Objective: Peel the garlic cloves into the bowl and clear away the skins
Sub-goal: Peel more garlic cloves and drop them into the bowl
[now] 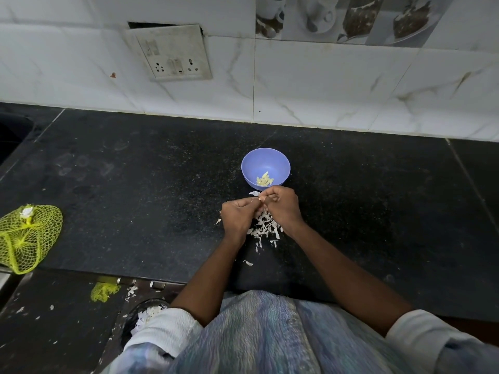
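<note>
Just below the middle of the frame the left hand (239,215) and the right hand (280,205) meet knuckle to knuckle over the black tabletop (135,184), the fingers (263,197) of both curled in and pinching together at something small between them. By the task that is most likely a garlic clove being stripped, but the clove itself is hidden by the fingertips and cannot be made out. So the step in hand reads as peeling, well along but not finished. The purple bowl (249,164) stands just above the hands, near the centre of the frame, and holds a small cluster of peeled cloves (264,181) against its near wall. Under and below the hands lies a heap of white skins (263,228), with a few stray flakes trailing toward the bottom of the frame near the tabletop's edge. At the left edge sits a yellow mesh bag (27,238); whether any bulbs remain in it cannot be told. The next move probably calls for pulling the last skin free, letting it fall on the heap, then reaching a short way up the frame to drop the bare clove into the bowl without knocking its rim. Clearing has not begun: the skins are light and scattered, so gathering them will need a sweeping motion.
</note>
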